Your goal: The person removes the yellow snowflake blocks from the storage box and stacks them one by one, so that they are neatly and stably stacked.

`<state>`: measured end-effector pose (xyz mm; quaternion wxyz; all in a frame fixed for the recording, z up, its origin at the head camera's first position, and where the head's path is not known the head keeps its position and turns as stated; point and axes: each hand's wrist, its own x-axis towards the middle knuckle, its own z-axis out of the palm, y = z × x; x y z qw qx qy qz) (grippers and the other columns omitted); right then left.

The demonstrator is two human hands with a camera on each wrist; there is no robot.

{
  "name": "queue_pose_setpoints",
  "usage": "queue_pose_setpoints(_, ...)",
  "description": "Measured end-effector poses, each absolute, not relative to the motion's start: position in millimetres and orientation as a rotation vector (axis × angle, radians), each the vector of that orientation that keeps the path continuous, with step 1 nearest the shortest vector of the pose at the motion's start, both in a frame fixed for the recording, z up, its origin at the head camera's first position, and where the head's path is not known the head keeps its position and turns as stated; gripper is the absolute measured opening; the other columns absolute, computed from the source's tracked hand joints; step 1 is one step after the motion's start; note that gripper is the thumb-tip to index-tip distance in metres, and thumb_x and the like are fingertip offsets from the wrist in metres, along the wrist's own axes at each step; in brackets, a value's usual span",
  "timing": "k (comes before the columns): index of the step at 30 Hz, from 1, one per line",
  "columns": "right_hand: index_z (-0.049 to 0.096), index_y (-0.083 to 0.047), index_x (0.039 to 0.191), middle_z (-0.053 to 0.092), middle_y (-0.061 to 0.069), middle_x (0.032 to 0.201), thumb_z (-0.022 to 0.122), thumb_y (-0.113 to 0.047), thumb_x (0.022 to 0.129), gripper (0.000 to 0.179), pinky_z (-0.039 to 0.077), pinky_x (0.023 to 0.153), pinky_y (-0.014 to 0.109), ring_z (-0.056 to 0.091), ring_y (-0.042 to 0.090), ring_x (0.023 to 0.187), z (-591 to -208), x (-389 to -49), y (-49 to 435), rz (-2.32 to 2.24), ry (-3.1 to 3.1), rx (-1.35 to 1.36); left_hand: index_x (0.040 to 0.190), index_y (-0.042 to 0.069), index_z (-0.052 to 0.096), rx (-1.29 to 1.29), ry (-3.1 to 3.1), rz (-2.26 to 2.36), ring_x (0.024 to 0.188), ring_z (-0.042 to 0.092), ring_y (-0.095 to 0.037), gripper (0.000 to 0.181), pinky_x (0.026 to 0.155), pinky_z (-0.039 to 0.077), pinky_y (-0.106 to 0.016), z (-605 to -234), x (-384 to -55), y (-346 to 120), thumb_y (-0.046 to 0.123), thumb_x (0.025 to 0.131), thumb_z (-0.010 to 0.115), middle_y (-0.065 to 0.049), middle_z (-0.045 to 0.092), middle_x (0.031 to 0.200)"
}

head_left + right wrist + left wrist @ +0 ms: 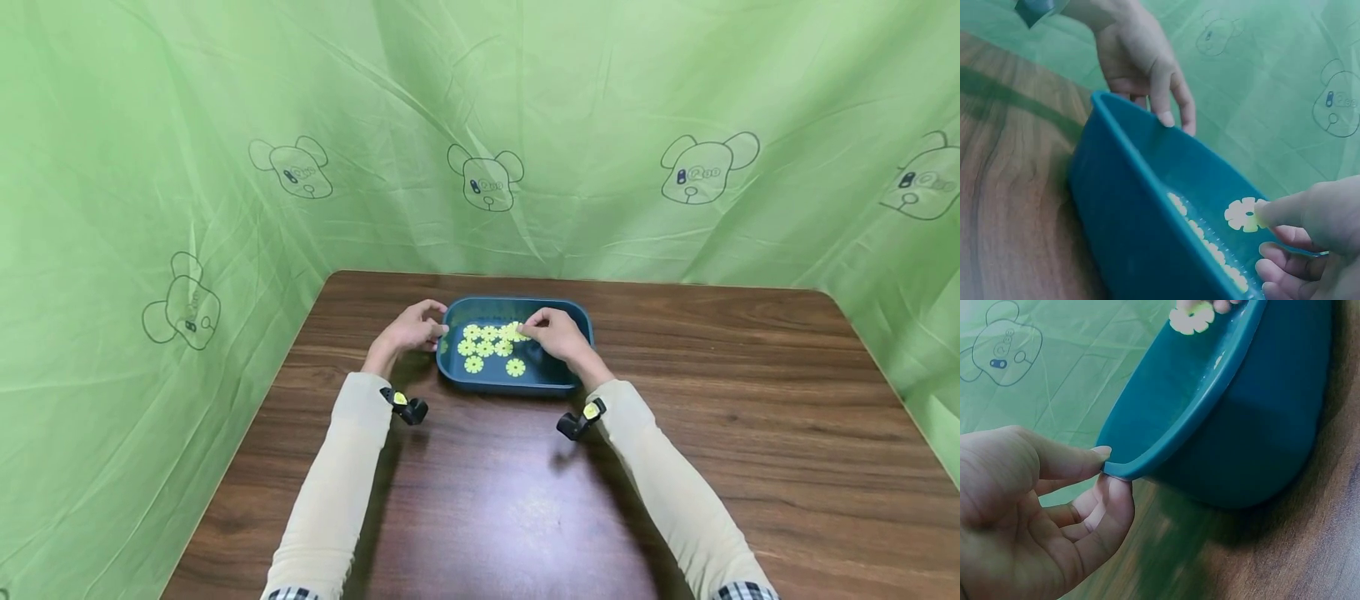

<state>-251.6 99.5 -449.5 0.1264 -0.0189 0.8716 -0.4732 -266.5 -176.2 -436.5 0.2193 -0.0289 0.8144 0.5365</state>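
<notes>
A dark teal plastic basin (517,389) stands on the table, with several yellow, flower-shaped notched discs (473,365) lying flat on its bottom. At the basin's left end, my left hand (408,331) pinches the rim (1124,469) between thumb and fingers. My right hand (561,337) is over the basin's right half. Between its thumb and forefinger it pinches one notched disc (1241,215), raised above the others in the right wrist view. The right wrist view hides part of the basin's bottom behind its near wall.
Brown wood-grain table (750,417) surrounds the basin. A green curtain (585,167) printed with bear outlines hangs behind the table and along its sides. Each wrist carries a small black camera (411,410) on a strap over the pale sleeve.
</notes>
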Motion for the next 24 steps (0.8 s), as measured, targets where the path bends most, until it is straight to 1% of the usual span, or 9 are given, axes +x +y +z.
queue_pose_setpoints(4,0.062,-0.007,0.102,0.060,0.010,0.110,0.064,-0.034,0.092,0.028,0.044,0.079,0.032,0.053,0.025,0.098,-441.7,-252.6,104.1,-1.445,2.504,-0.039,0.133,0.007,0.043,-0.081,2.259,1.479,0.070,0.054,-0.018,0.042,0.080,0.054,-0.044,-435.0,-267.1,-176.3,0.003,0.093,0.057,-0.010,0.053,0.084)
queue_pose_setpoints(7,0.062,-0.006,0.103,0.060,0.011,0.109,0.063,-0.034,0.093,0.030,0.044,0.082,0.033,0.054,0.030,0.103,-436.5,-252.8,108.6,-1.512,2.476,-0.029,0.133,0.008,0.043,-0.079,2.266,1.465,0.071,0.054,-0.019,0.041,0.081,0.053,-0.044,-434.4,-267.5,-176.3,0.004,0.094,0.056,-0.009,0.052,0.083)
queue_pose_setpoints(11,0.061,-0.005,0.103,0.058,0.009,0.101,0.063,-0.033,0.093,0.031,0.044,0.079,0.032,0.054,0.033,0.100,-429.5,-252.9,115.5,-1.592,2.458,-0.008,0.133,0.008,0.043,-0.083,2.259,1.465,0.072,0.054,-0.019,0.041,0.081,0.054,-0.044,-433.9,-267.6,-176.1,0.005,0.094,0.057,-0.009,0.052,0.084)
queue_pose_setpoints(13,0.061,-0.005,0.102,0.056,0.006,0.098,0.063,-0.034,0.092,0.030,0.044,0.077,0.030,0.053,0.031,0.097,-426.3,-253.5,119.6,-1.620,2.461,0.002,0.133,0.007,0.042,-0.081,2.257,1.463,0.071,0.054,-0.019,0.042,0.080,0.054,-0.043,-433.6,-267.3,-176.0,0.004,0.094,0.057,-0.010,0.053,0.085)
queue_pose_setpoints(16,0.061,-0.004,0.102,0.057,0.006,0.097,0.064,-0.032,0.092,0.030,0.044,0.075,0.029,0.053,0.031,0.095,-421.6,-254.0,126.5,-1.650,2.475,-0.001,0.134,0.007,0.042,-0.078,2.259,1.455,0.070,0.054,-0.018,0.042,0.078,0.055,-0.040,-433.3,-267.0,-175.7,0.004,0.094,0.057,-0.012,0.054,0.086)
queue_pose_setpoints(18,0.061,-0.002,0.103,0.058,0.006,0.097,0.064,-0.031,0.092,0.031,0.046,0.076,0.030,0.054,0.031,0.096,-419.3,-254.9,131.8,-1.673,2.480,0.001,0.134,0.007,0.042,-0.082,2.261,1.453,0.069,0.054,-0.017,0.042,0.077,0.055,-0.040,-432.9,-266.6,-175.4,0.005,0.094,0.057,-0.012,0.054,0.087)
queue_pose_setpoints(20,0.061,-0.001,0.103,0.058,0.008,0.099,0.065,-0.030,0.092,0.032,0.047,0.080,0.033,0.054,0.033,0.098,-417.2,-255.2,137.5,-1.696,2.471,0.015,0.134,0.007,0.042,-0.082,2.263,1.450,0.069,0.054,-0.017,0.042,0.078,0.055,-0.041,-432.6,-265.9,-175.2,0.005,0.094,0.057,-0.012,0.054,0.086)
queue_pose_setpoints(24,0.059,0.000,0.106,0.058,0.013,0.102,0.064,-0.031,0.092,0.035,0.047,0.087,0.039,0.053,0.034,0.100,-415.4,-254.5,150.5,-1.727,2.441,0.063,0.133,0.008,0.043,-0.095,2.265,1.449,0.070,0.054,-0.017,0.042,0.081,0.054,-0.043,-432.6,-264.3,-175.1,0.005,0.094,0.057,-0.009,0.053,0.085)
